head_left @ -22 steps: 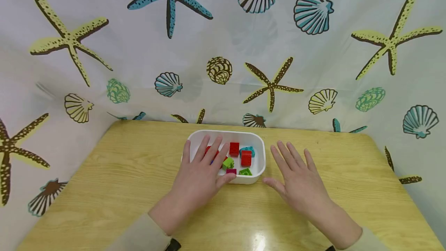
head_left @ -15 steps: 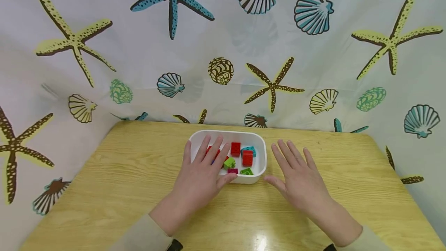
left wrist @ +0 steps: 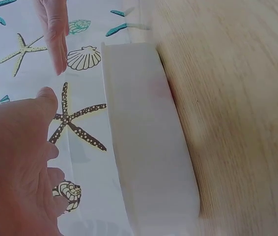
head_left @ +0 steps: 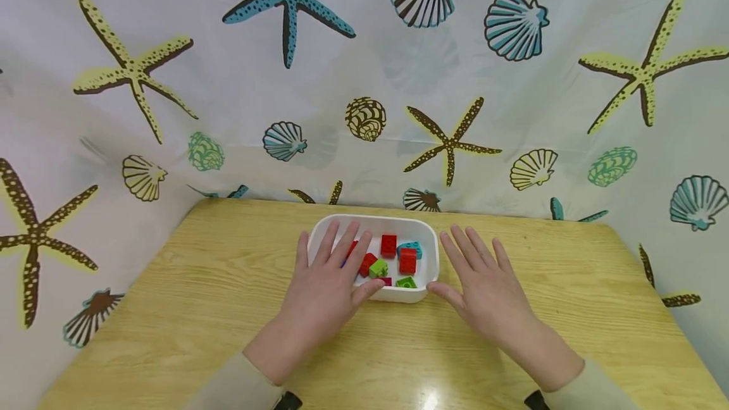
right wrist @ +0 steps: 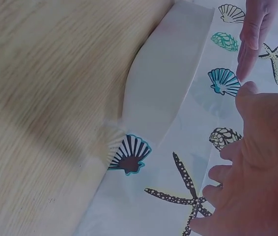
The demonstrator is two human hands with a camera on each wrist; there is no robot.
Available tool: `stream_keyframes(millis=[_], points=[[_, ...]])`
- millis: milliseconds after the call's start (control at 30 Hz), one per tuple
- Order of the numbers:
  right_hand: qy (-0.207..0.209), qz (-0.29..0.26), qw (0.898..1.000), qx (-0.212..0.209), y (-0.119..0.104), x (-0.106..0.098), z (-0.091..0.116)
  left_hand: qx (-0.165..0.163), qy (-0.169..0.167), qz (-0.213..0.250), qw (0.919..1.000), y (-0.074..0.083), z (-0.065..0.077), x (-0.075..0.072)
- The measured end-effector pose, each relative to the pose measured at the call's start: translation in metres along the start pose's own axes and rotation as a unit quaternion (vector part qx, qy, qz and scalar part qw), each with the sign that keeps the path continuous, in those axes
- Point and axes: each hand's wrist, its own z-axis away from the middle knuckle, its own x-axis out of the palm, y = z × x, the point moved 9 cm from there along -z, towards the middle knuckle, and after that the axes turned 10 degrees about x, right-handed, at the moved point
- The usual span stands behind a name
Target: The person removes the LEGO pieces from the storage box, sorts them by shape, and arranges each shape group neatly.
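Note:
A white plastic bin [head_left: 401, 295] stands on the table with toy building bricks inside. Among them are red bricks [head_left: 407, 260], a blue-green brick [head_left: 411, 248], and lime green bricks [head_left: 378, 268]. My left hand [head_left: 320, 296] is held palm down over the bin's left part, fingers spread and straight, hiding some bricks. In the left wrist view that hand [left wrist: 18, 162] is above the level of the bin's rim. Just right of the bin, my right hand [head_left: 494, 296] hovers with its fingers extended, thumb near the bin's corner. Both hands hold nothing.
The wooden table [head_left: 188, 309] extends to both sides and in front of the bin. Behind it and at the sides hangs a white cloth [head_left: 342, 81] printed with starfish and shells. Dark bands [head_left: 535, 400] show at the sleeves.
The view has shifted slightly, so the bin and cloth appear a little farther right. Both hands keep the same spread pose, the right one now slightly closer to the bin.

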Motion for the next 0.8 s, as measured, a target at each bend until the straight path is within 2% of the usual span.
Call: stream_keyframes(millis=[333,600,800], points=[[-0.015,-0.003,1.0,0.0,0.008,0.013,-0.015,-0.027,0.017,0.031,0.999,-0.015,-0.001,-0.001],[-0.03,-0.005,1.0,0.006,0.008,0.021,-0.029,-0.029,0.029,0.047,0.9981,-0.019,-0.006,-0.004],[-0.044,-0.003,0.999,0.005,0.006,0.027,-0.038,-0.044,0.03,0.068,0.9962,-0.027,-0.011,0.002]])
